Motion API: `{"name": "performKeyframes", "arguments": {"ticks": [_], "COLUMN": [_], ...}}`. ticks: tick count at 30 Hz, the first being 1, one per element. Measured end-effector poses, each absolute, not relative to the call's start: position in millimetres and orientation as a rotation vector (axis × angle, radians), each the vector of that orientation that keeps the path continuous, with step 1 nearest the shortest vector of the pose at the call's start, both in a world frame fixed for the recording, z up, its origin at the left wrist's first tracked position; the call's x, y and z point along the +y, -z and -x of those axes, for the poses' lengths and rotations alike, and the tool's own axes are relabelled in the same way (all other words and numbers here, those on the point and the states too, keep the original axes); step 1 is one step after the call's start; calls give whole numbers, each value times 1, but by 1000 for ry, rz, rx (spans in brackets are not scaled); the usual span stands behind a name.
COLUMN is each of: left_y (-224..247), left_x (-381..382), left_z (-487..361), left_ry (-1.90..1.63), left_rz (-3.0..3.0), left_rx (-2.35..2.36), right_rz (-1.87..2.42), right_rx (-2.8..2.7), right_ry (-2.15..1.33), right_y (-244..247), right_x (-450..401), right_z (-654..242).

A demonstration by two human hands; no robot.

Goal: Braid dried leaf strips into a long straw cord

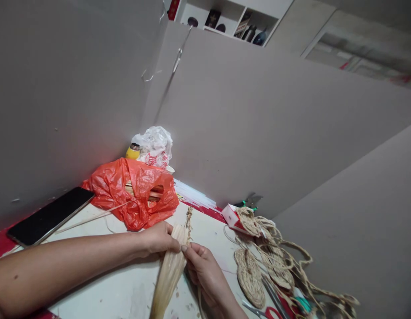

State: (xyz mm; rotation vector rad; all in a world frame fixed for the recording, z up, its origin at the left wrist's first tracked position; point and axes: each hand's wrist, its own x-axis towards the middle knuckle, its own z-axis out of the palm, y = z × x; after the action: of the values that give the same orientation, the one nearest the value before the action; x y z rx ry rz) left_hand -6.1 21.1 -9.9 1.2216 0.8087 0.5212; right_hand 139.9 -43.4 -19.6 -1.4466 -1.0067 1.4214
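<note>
A flat bundle of pale, straw-like fibre [170,279] runs from the near edge up to both hands. My left hand [162,239] grips its upper part, thumb on top and fingers partly hidden behind. My right hand [203,268] is closed in a pinch at the bundle's right edge, its thumb tip almost meeting the left thumb. What sits between those right fingertips is too small to tell. A thin braided straw strand [189,217] sticks up beyond the hands. Below the right hand hangs a narrow pale strip [200,301].
A red plastic bag [108,181] of straw strips lies behind the left hand, beside a phone [52,215]. Woven straw soles [250,277], coiled straw cord [305,261], and scissors [273,312] crowd the right side. White sticks [195,192] lie along the wall.
</note>
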Motion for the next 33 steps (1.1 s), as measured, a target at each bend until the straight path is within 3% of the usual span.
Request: {"name": "performKeyframes", "arguments": {"ticks": [20,25,33], "left_y": [-6,-59,-169], "left_x": [18,25,18], "left_z": [9,29,106], "left_ry": [-530,-614,-1177], "left_rz": [-1215,-1215,-1374], "left_rx": [723,595,627], "right_rz": [1500,1546,1598], "right_rx": [-1027,-1045,-1150], "right_ry": [-1370,-1329,-1286], "right_y": [14,17,24], "right_x": [-44,-44,-39], "right_z": [-134,-136,-141]}}
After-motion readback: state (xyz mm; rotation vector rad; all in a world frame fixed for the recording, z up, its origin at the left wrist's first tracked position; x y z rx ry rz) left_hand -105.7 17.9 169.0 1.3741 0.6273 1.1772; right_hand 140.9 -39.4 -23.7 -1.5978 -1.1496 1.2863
